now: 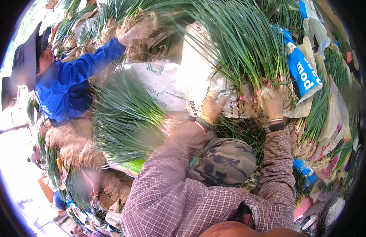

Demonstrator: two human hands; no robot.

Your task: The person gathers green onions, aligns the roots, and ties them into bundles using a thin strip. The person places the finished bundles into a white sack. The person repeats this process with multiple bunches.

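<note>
Over the printed white sacks [197, 68], my gloved left hand [213, 107] has its fingers apart and nothing visible in them. My gloved right hand [270, 102] is closed around the root ends of some green onions, at the lower edge of a large bunch of green onions [245, 47]. The bunch's long leaves fan away from me, and its pinkish bulbs and stringy roots point toward me. To the left of my left hand lies a second bunch of green onions [129, 118], its bulbs partly behind my left forearm.
A person in a blue top [67, 80] reaches across at the left toward rooted onions. Blue and white printed plastic [303, 69] lies on the right. Camouflage fabric [224, 163] rises between my arms. More onion bundles [315, 121] line the right side, and loose green leaves [239, 130] lie below my hands.
</note>
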